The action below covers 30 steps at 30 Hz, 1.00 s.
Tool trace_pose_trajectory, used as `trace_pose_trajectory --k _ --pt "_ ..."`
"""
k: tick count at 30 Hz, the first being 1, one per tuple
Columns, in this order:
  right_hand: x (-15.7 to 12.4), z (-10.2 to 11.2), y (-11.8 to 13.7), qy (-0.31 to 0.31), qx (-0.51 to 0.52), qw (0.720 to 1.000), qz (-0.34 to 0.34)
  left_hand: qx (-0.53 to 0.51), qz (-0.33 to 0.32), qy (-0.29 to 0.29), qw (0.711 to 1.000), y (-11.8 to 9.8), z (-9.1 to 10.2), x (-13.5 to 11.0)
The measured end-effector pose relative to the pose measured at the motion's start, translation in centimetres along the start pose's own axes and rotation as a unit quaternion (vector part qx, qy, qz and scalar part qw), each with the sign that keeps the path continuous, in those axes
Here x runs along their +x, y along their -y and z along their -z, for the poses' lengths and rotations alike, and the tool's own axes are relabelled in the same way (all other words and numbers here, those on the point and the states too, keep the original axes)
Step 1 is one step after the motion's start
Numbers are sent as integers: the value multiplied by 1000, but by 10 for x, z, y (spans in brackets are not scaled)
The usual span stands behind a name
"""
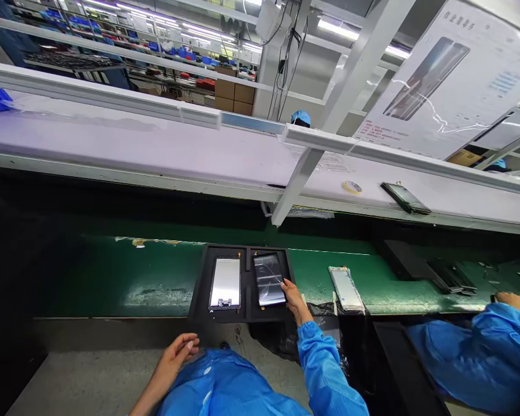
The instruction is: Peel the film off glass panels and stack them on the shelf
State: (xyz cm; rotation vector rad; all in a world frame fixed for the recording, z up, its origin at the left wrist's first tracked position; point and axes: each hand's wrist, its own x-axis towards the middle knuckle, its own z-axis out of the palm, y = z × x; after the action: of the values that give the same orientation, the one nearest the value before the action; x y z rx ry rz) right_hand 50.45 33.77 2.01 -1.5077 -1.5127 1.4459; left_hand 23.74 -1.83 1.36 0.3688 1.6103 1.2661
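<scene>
A black two-compartment tray (247, 312) lies at the front edge of the green bench. In its right compartment is a dark, glossy phone screen (269, 280) with a film over it. My right hand (293, 299) grips the screen's right edge, thumb side up. The left compartment holds a flat panel with a bright silvery face (226, 282) and a small dark part at its lower end. My left hand (180, 353) hangs in front of the bench, below the tray's left corner, fingers loosely extended with nothing in them.
A white-framed panel (346, 288) lies on the bench (160, 283) to the right. Farther right are dark stacked panels (452, 277) and a co-worker's hand (512, 301). A slanted metal post (301, 176) rises behind the tray. The shelf bears a tape roll (352, 186) and stacked screens (405, 197).
</scene>
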Motion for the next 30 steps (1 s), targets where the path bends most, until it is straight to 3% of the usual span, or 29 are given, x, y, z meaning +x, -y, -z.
trace_pose_trajectory --k 3,5,8,11,15,20,25,30 --pt "-2 5 -1 -23 -61 998 -22 0 11 -9 1000 -6 -7 -1" --pt "-10 7 -1 -43 -158 986 -10 -3 15 -12 1000 -8 -11 -1" --pt "-28 -3 3 -44 -368 928 40 -7 20 -18 1000 -10 -16 -3" --pt "-37 -25 10 -14 -475 877 63 -9 28 -23 999 -12 -21 -7" --pt "-31 -56 17 21 -528 847 52 -9 35 -19 999 -14 -27 -14" --pt "-27 -71 13 3 -557 830 33 -19 39 -29 999 -8 -22 -20" --pt "-34 -76 12 -32 -552 833 28 -24 46 -16 998 -4 -1 -18" --pt "-44 -70 24 -39 -557 829 33 -19 34 3 999 -6 36 -10"
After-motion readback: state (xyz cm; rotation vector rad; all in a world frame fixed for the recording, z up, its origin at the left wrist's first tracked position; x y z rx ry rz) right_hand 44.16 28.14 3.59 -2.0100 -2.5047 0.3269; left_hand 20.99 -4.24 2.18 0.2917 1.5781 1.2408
